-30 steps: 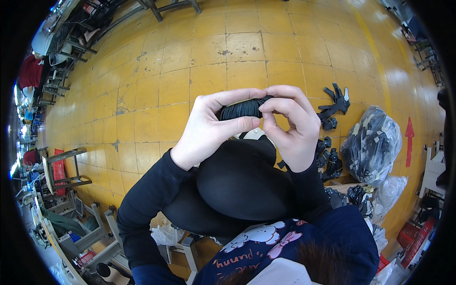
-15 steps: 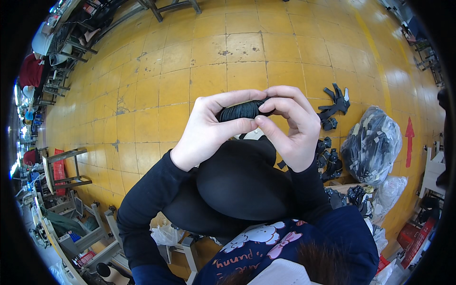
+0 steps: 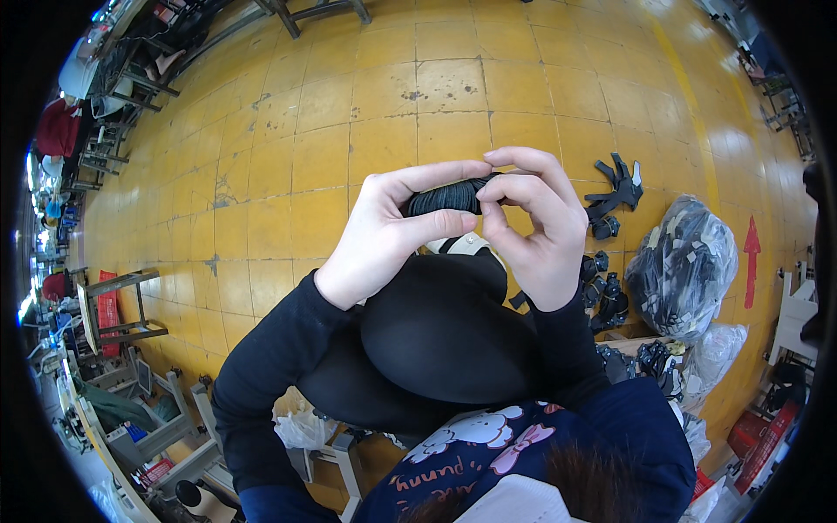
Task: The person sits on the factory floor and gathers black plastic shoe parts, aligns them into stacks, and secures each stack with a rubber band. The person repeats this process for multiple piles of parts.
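Observation:
In front of my knees, a compact black bundle (image 3: 442,199) with cord-like ridges lies crosswise between my hands. My left hand (image 3: 370,235) is closed round its left end, fingers along the top and thumb below. At its right end my right hand (image 3: 545,231) pinches with thumb and a bent finger, while another fingertip meets the left fingers above. Whether the ridges are wound cord or layered fabric, I cannot tell. Below my hands are my black-clad legs (image 3: 445,331), with part of a white shoe (image 3: 466,244) just beyond the left thumb.
On the yellow tiled floor to the right lie a black glove (image 3: 621,183), several dark bundles (image 3: 610,301) and a clear plastic bag (image 3: 684,266) full of dark items. A wooden stool (image 3: 122,309) stands at left, near workbenches (image 3: 113,427) and seated people.
My right thumb has shifted away from the left thumb, up to the bundle's right end. The bundle has moved slightly right, and my left hand still grips it.

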The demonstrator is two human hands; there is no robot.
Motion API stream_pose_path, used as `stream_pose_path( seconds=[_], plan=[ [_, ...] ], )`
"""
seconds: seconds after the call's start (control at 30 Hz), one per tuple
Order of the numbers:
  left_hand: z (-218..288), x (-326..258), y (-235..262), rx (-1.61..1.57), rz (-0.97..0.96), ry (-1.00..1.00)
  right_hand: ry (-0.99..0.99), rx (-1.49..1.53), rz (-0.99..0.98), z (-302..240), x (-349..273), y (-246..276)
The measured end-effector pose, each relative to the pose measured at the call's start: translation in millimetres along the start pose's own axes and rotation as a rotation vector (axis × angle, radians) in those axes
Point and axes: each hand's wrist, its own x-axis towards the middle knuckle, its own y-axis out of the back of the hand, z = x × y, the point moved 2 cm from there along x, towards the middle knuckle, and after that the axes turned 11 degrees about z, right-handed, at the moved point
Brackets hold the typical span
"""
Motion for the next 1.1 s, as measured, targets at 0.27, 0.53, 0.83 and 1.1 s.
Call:
stream_pose_path(
  seconds=[0.27,0.53,0.83,1.1],
  plan=[
    [-1.6,-1.0,-0.1,0.087,0.053,-0.007,-0.098,0.116,0.035,6.1,-0.7,-4.6],
    [0.5,-1.1,-1.5,0.213,0.065,-0.074,-0.095,0.155,0.041,8.3,-0.7,-3.6],
    [1.8,-2.5,-3.8,0.117,-0.059,-0.073,-0.015,0.078,0.039,1.4,-2.2,1.7],
    [2.1,-5.7,-3.0,0.017,-0.069,0.006,0.059,0.098,0.093,-0.6,1.0,1.7]
  ],
)
